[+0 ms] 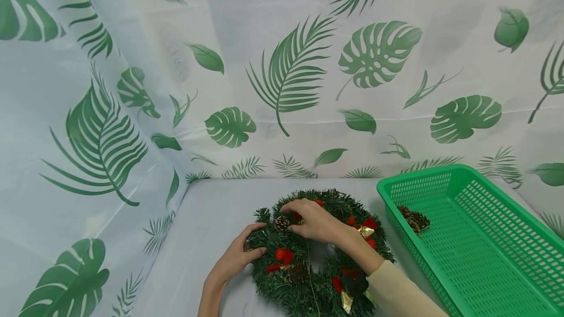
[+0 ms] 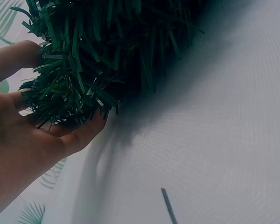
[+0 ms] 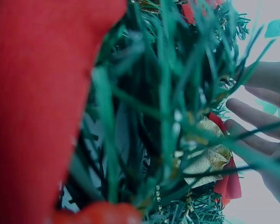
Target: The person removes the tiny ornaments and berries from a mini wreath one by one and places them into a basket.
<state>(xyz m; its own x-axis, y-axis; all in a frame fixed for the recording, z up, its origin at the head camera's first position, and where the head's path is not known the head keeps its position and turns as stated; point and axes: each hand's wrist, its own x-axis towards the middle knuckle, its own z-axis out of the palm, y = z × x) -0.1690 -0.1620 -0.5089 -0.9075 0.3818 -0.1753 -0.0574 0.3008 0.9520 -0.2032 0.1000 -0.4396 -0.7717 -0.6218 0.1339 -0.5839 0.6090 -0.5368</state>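
A green Christmas wreath [image 1: 273, 285] lies on the white table, dressed with red berries [image 1: 284, 256], red and gold bows [image 1: 366, 228] and a string of gold beads. My left hand [image 1: 240, 253] grips its left rim; in the left wrist view, thumb and fingers curl round the green tinsel [image 2: 70, 79]. From the right, my right hand [image 1: 315, 219] reaches across the wreath, pinching a pine cone [image 1: 282, 223] on its upper left part between thumb and fingers. Tinsel and a large red shape [image 3: 37, 93] block much of the right wrist view; the pine cone is hidden there.
To the right stands a green plastic basket [image 1: 489, 253], with a few brown pine cones [image 1: 414, 219] at its left side. A white sheet with a leaf print [image 1: 286, 72] hangs behind and at the left. One loose dark strip [image 2: 168, 205] lies on the white surface.
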